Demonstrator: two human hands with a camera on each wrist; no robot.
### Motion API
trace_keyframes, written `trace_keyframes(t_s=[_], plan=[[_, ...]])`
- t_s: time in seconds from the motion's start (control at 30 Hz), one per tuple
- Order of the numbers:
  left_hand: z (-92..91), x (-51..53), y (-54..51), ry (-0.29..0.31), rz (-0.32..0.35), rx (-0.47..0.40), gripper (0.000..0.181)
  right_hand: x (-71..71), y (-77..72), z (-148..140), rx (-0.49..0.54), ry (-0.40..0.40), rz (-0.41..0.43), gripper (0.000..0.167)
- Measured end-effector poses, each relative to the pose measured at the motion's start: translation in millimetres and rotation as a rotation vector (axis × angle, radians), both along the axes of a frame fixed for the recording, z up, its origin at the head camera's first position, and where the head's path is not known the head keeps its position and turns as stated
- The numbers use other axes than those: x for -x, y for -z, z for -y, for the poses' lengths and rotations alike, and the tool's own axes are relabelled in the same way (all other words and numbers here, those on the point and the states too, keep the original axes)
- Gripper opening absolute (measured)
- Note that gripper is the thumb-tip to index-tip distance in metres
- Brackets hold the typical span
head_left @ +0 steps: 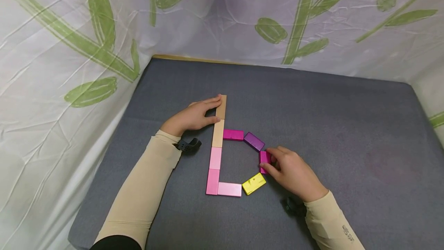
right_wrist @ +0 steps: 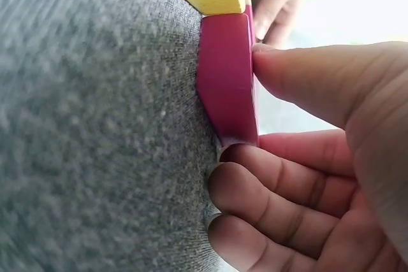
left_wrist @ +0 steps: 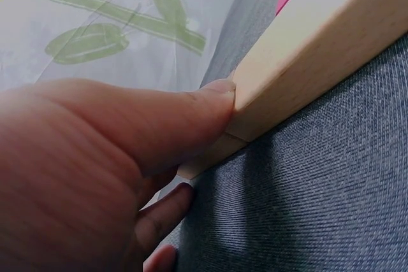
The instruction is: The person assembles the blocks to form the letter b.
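Observation:
Flat on the dark table, wooden blocks form a shape like a letter b. My left hand [head_left: 194, 115] rests at the top of its upright, fingertips on the tan block [head_left: 221, 108]. The left thumb [left_wrist: 204, 109] touches near the joint with the lighter block [head_left: 218, 134]. On the curve's right side, my right hand [head_left: 295, 171] pinches a magenta block [head_left: 264, 161] between thumb and index finger; its other fingers are bent beside it. Adjoining that block are a purple block [head_left: 254, 141] above and a yellow block [head_left: 254, 184] below.
Two pink blocks [head_left: 215, 158] make up the lower upright. A light pink block [head_left: 229, 189] runs along the bottom, and another magenta block [head_left: 233, 134] joins the upright higher up. A white curtain [head_left: 236, 30] with painted leaves hangs behind the grey table [head_left: 347, 126].

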State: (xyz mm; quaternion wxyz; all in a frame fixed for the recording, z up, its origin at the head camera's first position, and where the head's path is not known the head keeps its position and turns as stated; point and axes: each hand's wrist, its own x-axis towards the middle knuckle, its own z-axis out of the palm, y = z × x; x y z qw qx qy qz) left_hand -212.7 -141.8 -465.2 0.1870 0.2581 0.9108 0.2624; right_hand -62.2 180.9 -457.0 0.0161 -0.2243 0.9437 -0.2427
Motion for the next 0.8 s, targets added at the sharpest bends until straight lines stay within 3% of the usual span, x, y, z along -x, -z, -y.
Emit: trace_keyframes(t_s=[0.37,0.5,0.8], plan=[[0.7,1.7,1.2,0.002,-0.005,0.006,0.071,7.1,-5.8,-8,-0.043,0.059,-0.038,0.048],[1.1,2.8,1.0,0.002,0.002,0.013,0.072,16.6,-10.4,-5,-0.068,0.052,-0.054,0.045],[0.7,2.9,2.4,-0.001,-0.002,0.003,0.072,47.2,-19.0,15,-0.085,0.003,-0.004,0.037]])
